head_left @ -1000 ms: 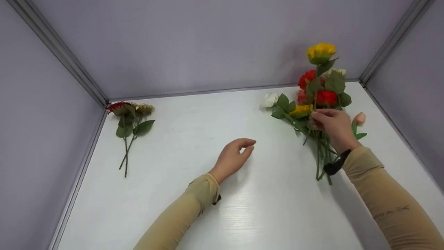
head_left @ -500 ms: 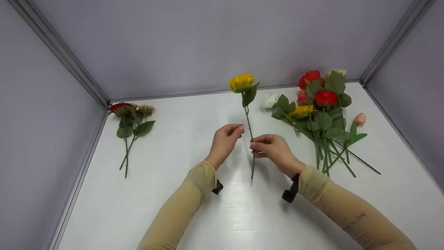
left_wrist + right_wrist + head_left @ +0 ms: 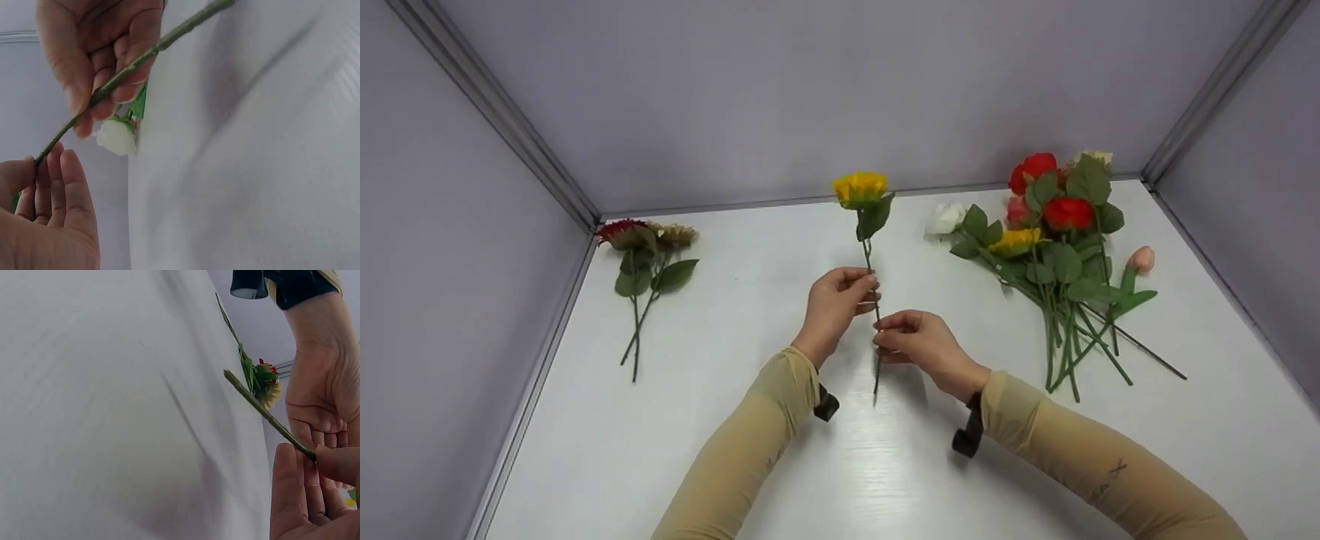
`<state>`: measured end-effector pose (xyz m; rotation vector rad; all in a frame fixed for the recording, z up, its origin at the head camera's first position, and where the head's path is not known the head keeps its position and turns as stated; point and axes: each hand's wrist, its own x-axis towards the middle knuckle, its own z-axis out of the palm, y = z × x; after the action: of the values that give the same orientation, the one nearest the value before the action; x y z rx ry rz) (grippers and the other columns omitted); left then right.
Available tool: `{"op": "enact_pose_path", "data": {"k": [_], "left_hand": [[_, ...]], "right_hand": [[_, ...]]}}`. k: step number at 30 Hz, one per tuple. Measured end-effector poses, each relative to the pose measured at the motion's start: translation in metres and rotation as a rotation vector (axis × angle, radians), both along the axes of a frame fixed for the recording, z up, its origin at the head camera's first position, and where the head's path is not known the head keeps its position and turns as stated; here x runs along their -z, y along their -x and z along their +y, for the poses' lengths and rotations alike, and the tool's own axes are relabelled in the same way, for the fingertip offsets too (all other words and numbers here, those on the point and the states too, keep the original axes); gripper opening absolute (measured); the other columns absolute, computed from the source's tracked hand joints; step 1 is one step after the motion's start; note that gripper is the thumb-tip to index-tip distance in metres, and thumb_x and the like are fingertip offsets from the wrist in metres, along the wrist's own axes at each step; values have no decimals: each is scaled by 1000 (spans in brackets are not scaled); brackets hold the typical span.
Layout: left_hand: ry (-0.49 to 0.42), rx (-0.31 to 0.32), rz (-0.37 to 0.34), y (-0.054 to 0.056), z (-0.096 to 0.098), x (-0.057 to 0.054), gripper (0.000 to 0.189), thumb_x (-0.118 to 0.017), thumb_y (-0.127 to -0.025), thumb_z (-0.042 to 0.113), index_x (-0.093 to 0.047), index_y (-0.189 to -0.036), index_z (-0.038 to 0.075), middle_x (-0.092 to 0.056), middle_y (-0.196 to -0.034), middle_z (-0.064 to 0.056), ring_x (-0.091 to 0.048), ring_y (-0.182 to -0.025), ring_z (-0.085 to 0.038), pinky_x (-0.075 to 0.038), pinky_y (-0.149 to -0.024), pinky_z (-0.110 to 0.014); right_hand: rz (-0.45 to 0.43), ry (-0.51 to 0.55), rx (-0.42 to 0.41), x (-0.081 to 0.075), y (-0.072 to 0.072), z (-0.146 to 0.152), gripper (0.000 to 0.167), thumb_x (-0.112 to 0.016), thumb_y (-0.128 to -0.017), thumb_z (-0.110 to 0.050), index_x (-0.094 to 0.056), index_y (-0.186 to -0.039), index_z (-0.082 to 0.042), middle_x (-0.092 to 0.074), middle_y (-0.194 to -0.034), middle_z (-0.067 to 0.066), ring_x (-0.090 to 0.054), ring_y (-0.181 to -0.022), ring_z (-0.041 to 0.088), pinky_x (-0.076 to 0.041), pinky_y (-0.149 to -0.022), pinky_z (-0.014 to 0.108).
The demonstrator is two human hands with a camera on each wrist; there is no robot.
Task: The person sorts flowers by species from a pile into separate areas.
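Observation:
A sunflower [image 3: 861,190] with one green leaf stands upright above the middle of the white table, held by its thin stem. My left hand [image 3: 832,307] pinches the stem partway up, below the leaf. Lower down, my right hand [image 3: 924,343] pinches the same stem, and its cut end sticks out beneath. In the left wrist view the stem [image 3: 132,66] runs slantwise through the fingertips of both hands. The right wrist view shows the bare stem end [image 3: 250,395] above the table surface.
On the right lies a pile of flowers: red roses [image 3: 1066,214], another sunflower [image 3: 1017,242], a white rose [image 3: 946,217] and a pink tulip [image 3: 1141,259]. Two flowers, one dark red [image 3: 621,233] and one beige [image 3: 675,235], lie crossed at the left. Grey walls [image 3: 840,90] enclose the table.
My right hand has carried the sunflower from the right pile leftward to the middle. My left hand has moved slightly and taken hold of the stem.

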<state>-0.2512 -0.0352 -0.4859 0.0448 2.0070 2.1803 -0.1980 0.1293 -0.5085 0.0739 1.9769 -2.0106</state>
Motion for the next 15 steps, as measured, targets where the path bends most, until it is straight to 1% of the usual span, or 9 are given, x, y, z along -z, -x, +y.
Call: {"op": "enact_pose_path", "data": {"k": [4,8,12,15], "left_hand": [[-20,-8,-4,-1,-3,0,28,-69,-100,16,-67,-121,-2,-71,-107,-13,-72,-96,-24,-61,-82,-35],[-2,20,-24,-6,-3,3,28,-71,-98,12,-67,-121,-3,-71,-105,-14,-72,-94,-24,-61,-81,-35],[67,63,-21,-11,-4,6,31,-72,-95,9,-65,-123,-5,-70,-103,-13,-72,-91,-23,-61,-80,-33],[111,75,-6,-11,-8,6,32,-72,-95,8,-65,-123,-6,-70,-103,-13,-72,-91,-23,-61,-81,-32]], "right_hand": [[-29,12,-28,4,-7,-4,35,-72,-93,-4,-61,-122,14,-71,-102,16,-72,-87,22,-61,-80,37],[-11,17,-4,6,-8,-5,33,-73,-93,-4,-62,-120,14,-72,-102,20,-73,-87,23,-61,-79,37],[-2,16,10,9,-6,-7,32,-72,-93,-2,-62,-119,14,-72,-101,21,-73,-86,23,-62,-79,38],[7,6,-10,9,-5,-9,34,-72,-94,-3,-62,-121,14,-72,-103,20,-73,-87,23,-61,-82,39]]}}
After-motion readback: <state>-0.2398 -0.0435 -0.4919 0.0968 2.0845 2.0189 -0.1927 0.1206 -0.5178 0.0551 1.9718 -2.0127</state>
